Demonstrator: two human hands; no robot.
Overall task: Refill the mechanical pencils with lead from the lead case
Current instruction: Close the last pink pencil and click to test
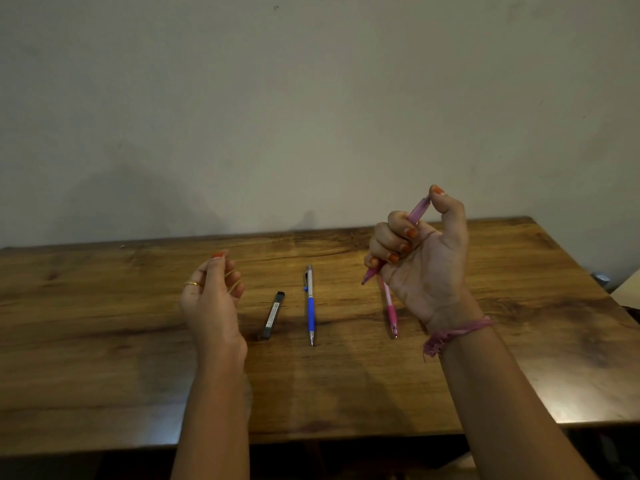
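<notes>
My right hand (420, 258) is raised above the table and grips a purple mechanical pencil (417, 211), its fingers curled round the barrel and the thumb pressed on the top end; the tip points down-left. A pink mechanical pencil (390, 311) lies on the table below that hand. Further left, at the table's middle, lies a blue and silver mechanical pencil (310, 304). The dark lead case (273, 315) lies to its left. My left hand (211, 296) hovers left of the case with loosely curled fingers, fingertips close together; anything between them is too small to see.
The wooden table (138, 358) stands against a plain wall (311, 98). Its front edge is near me and its right corner lies at the far right, where a pale object (627, 292) sticks in beyond the edge.
</notes>
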